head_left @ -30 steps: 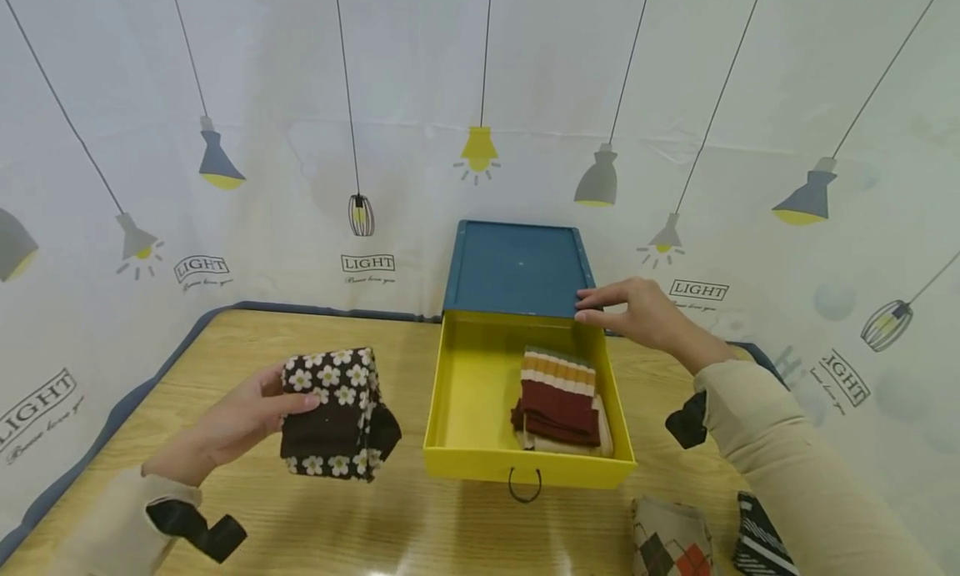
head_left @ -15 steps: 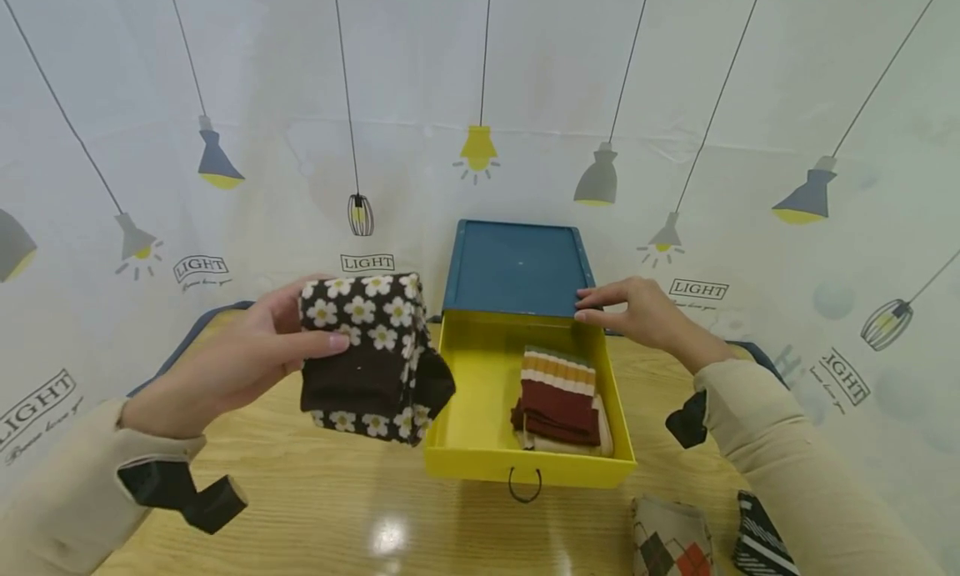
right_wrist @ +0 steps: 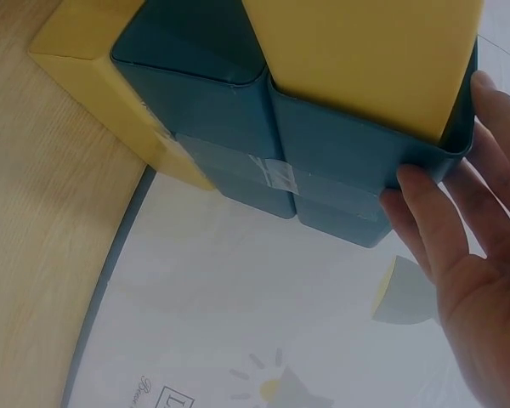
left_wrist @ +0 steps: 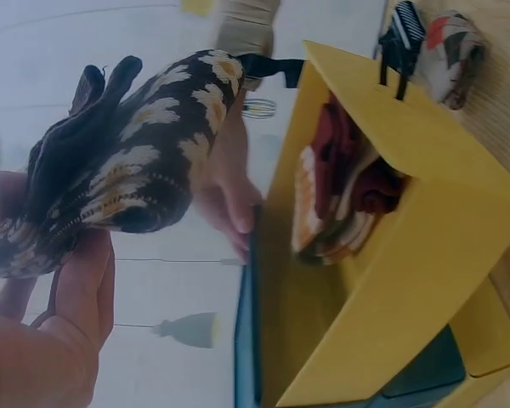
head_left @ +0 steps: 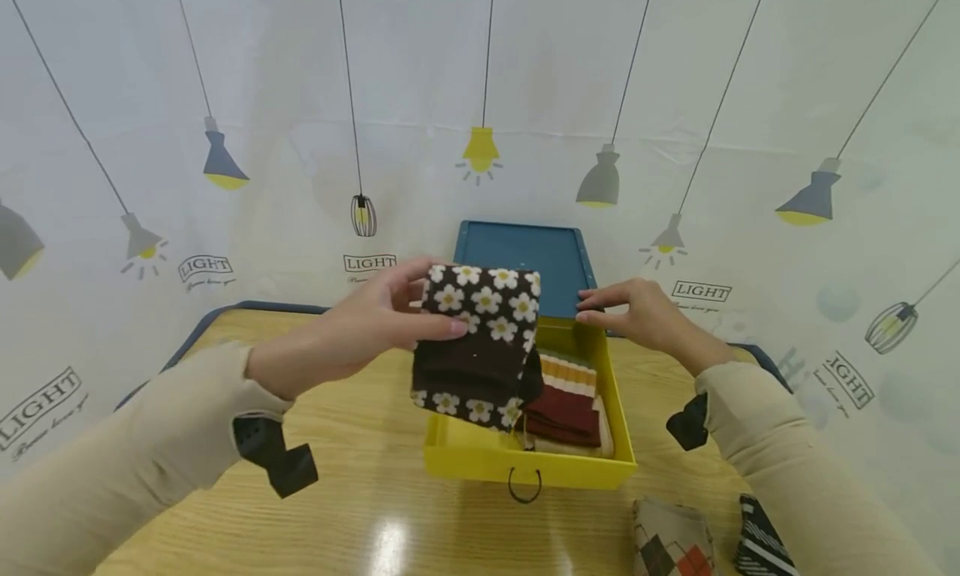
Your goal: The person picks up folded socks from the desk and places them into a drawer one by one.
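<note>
Your left grip (head_left: 356, 326) pinches folded daisy-print socks (head_left: 472, 372); head view has them overlapping the yellow drawer (head_left: 528, 469), left wrist view shows them held apart from it. Your right grip (head_left: 637, 311) pinches the teal casing (right_wrist: 344, 144) rim; only right wrist view shows clear tape (right_wrist: 280, 174) across it.

Soft, flat indoor light is filling the head view, while both wrist views are looking dimmer and hazier.
White glare is gleaming on the wood-grain table (head_left: 330, 501) at the bottom of the head view, a fainter streak is showing to its right, and a soft shadow is darkening the wood below the yellow drawer (head_left: 573, 473). Wide-angle stretch is splaying the outer cords of the lamp-print backdrop (head_left: 420, 76). In the left wrist view, the flowered sock (left_wrist: 157, 127) is looking slightly blurred; in the right, clear tape (right_wrist: 280, 174) is catching pale glints.
</note>
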The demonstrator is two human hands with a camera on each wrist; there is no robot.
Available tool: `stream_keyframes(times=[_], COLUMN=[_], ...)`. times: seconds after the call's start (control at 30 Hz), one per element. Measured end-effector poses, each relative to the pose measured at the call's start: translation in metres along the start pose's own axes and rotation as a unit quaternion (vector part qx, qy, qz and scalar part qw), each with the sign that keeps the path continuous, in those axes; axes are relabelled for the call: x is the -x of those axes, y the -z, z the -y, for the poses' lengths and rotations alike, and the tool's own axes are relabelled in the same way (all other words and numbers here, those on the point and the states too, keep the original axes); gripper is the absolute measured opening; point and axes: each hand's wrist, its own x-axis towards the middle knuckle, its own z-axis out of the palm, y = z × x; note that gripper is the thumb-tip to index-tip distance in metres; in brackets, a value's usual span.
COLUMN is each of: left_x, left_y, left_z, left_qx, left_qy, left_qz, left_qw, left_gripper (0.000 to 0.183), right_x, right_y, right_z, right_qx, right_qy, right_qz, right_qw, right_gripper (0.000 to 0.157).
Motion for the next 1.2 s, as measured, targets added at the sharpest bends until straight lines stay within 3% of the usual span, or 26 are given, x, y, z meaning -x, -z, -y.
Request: stream_keyframes(times=[0.3, 0.57, 0.7, 1.0, 1.2], left_x=[-0.030, -0.033, -0.032, -0.029, -0.033], left_y=[-0.013, -0.010, -0.010, -0.011, -0.014], left_z=[0.022, 0.033, 0.036, 0.041, 0.038], left_qx=[-0.022, -0.046, -0.094, -0.234, -0.333], left_qy=[0.064, 0.098, 0.107, 0.079, 0.057], left_qz=[0.020, 0.012, 0.009, 0.050, 0.072], left_qw=[0.9975, 0.9941, 0.9898, 0.9677, 0.9383], left_gripper=[0.050, 0.046, 0.049, 0.053, 0.050], right_x=[0.000, 0.000, 0.000, -0.001, -0.001], right_y=[0.000, -0.001, 0.000, 0.000, 0.000], right_z=[0.001, 0.001, 0.000, 0.001, 0.001], right_qx=[0.014, 0.018, 0.020, 0.019, 0.019], right_qy=[0.008, 0.018, 0.022, 0.021, 0.017], right_qz=[-0.003, -0.004, -0.005, -0.002, 0.003], right_qw=[1.000, 1.000, 1.000, 1.000, 1.000], right_gripper=[0.030, 0.028, 0.028, 0.028, 0.030])
